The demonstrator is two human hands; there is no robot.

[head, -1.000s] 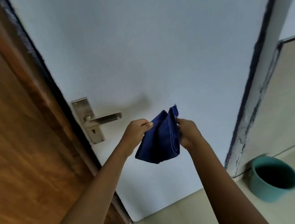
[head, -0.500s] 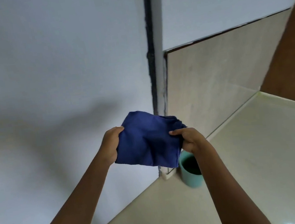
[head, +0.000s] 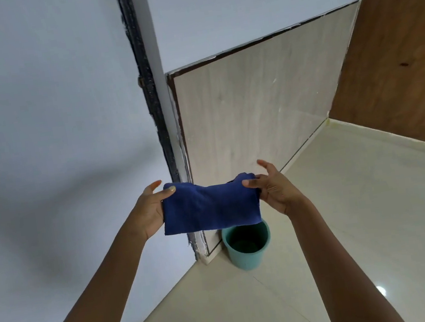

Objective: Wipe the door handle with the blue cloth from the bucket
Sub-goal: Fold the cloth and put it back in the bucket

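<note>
Pale floor tiles [head: 351, 223] meet a white door [head: 49, 115], and in the corner I see the teal bucket [head: 247, 248], upright, its inside dark. Above it my left hand [head: 149, 213] and right hand [head: 274, 189] pinch the blue cloth [head: 209, 207] flat between them, other fingers spread.

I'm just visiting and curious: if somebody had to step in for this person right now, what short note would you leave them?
Left hand: pinching the left end of the blue cloth.
Right hand: pinching the right end, other fingers spread.
The cloth is folded and held flat between both hands, above the teal bucket, which stands on the floor by the door frame.
Done: the cloth is out of the bucket.
Unknown: the door handle is out of view, so I cannot tell if it was wiped.
Left: check the handle; if clean, drop the cloth in the bucket.
</note>
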